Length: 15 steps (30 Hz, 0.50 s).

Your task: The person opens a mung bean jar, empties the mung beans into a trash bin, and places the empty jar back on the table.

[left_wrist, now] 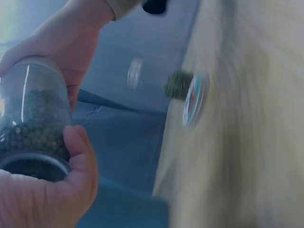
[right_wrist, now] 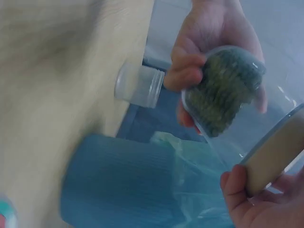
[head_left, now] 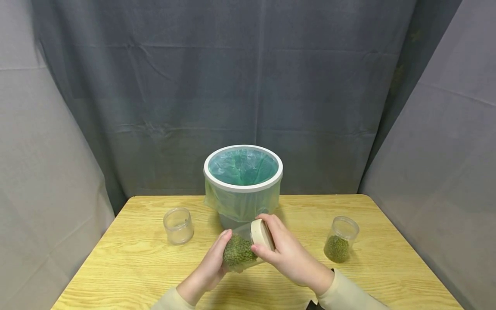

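My left hand (head_left: 209, 262) grips a clear jar (head_left: 243, 231) partly filled with small green beans (head_left: 237, 252), fingers curled round its lower body. The jar is held tilted above the table, its lidded end up to the right. Thumb and fingers of my right hand (head_left: 288, 249) grasp the beige lid (head_left: 261, 234) at the jar's mouth. In the right wrist view, the beans (right_wrist: 223, 90) lie heaped at the base end, with clear space below the lid (right_wrist: 275, 152). The left wrist view shows both hands around the same jar (left_wrist: 40, 99).
Behind the hands stands a bin (head_left: 243, 188) with a white rim and green liner. An uncovered clear jar (head_left: 178, 226) sits on the left, another part-filled with green beans (head_left: 337, 249) on the right. A disc with red and teal print (left_wrist: 192, 102) lies on the table.
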{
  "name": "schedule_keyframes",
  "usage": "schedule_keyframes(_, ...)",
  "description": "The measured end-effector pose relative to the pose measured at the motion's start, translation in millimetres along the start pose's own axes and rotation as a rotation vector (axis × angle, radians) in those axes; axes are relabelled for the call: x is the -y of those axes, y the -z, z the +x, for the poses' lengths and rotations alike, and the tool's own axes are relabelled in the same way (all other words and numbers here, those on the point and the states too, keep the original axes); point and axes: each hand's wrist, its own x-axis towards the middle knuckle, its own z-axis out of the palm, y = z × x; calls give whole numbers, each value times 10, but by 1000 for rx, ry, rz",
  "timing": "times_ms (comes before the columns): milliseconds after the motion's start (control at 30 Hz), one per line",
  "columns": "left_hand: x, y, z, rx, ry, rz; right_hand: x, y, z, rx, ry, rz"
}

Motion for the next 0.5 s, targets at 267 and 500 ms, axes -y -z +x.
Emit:
schedule_keyframes(267, 3, 1, -13, 31, 31, -73, 20, 34, 5, 16, 70, -39)
schedule_keyframes(500, 21, 41, -4, 74, 79, -58, -18, 60, -11, 45, 126, -73)
